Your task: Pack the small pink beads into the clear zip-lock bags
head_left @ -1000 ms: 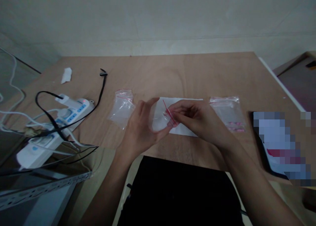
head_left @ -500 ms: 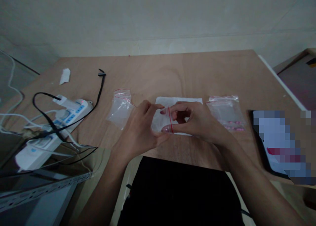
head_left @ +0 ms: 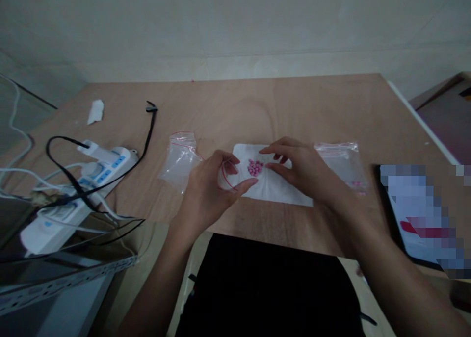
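Note:
Pink beads [head_left: 255,168] lie in a small cluster on a white sheet [head_left: 283,190], which looks like paper or cloth. My left hand [head_left: 217,180] is curved around a small clear zip bag [head_left: 227,179]; the red zip line bows open between its thumb and fingers. Just right of the beads is my right hand [head_left: 294,165], its thumb and fingers apart and nothing seen between them. Partly behind the right wrist, another clear zip bag [head_left: 340,163] has some pink beads at its bottom. Left of my left hand lies a further clear zip bag [head_left: 178,160].
A white power strip [head_left: 110,172] with tangled cables stands on the left, and a black cable [head_left: 151,131] reaches onto the wooden table [head_left: 228,111]. A scrap of white paper [head_left: 96,112] lies at back left. A phone or tablet [head_left: 408,219] rests on the right.
My hands have moved apart. The right hand has let go of the small zip bag and shifted right; the left keeps it. The pink beads on the white sheet are now visible.

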{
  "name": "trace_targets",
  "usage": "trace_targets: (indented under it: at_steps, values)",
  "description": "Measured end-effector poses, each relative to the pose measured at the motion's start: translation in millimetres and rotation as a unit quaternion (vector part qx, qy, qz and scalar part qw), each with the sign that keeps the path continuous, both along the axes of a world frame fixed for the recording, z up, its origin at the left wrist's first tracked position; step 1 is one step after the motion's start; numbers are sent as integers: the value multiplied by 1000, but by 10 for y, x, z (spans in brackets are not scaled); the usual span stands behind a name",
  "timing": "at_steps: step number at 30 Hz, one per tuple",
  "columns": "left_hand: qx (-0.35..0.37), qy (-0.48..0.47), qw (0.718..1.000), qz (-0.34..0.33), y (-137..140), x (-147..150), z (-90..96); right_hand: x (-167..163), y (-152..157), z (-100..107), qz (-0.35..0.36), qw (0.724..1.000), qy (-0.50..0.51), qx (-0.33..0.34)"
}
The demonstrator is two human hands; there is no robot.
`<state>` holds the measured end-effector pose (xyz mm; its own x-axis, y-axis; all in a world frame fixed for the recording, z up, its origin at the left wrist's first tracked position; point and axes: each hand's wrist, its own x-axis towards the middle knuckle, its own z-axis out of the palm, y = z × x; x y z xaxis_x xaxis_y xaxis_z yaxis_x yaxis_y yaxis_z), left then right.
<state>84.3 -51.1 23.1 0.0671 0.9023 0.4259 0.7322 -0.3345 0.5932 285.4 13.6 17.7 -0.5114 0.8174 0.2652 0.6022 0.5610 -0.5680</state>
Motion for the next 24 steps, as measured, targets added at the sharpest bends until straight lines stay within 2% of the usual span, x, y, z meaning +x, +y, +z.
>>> trace_targets:
  at_steps: [4, 8, 14, 24]
  values:
    - [8, 9, 1000, 7, -4, -25, -89, -101, 54, -189, 45, 995, -85, 7]
    - [-9, 18, 1000, 2, 18, -50, -192, -164, 71, -225, 61, 990, -123, 18]
    - [-38, 25, 999, -4, 90, -79, -330, -139, 132, -194, 51, 983, -176, 27]
    - [-71, 43, 996, -24, 116, -65, -351, -225, 414, 15, 100, 957, -270, -21]
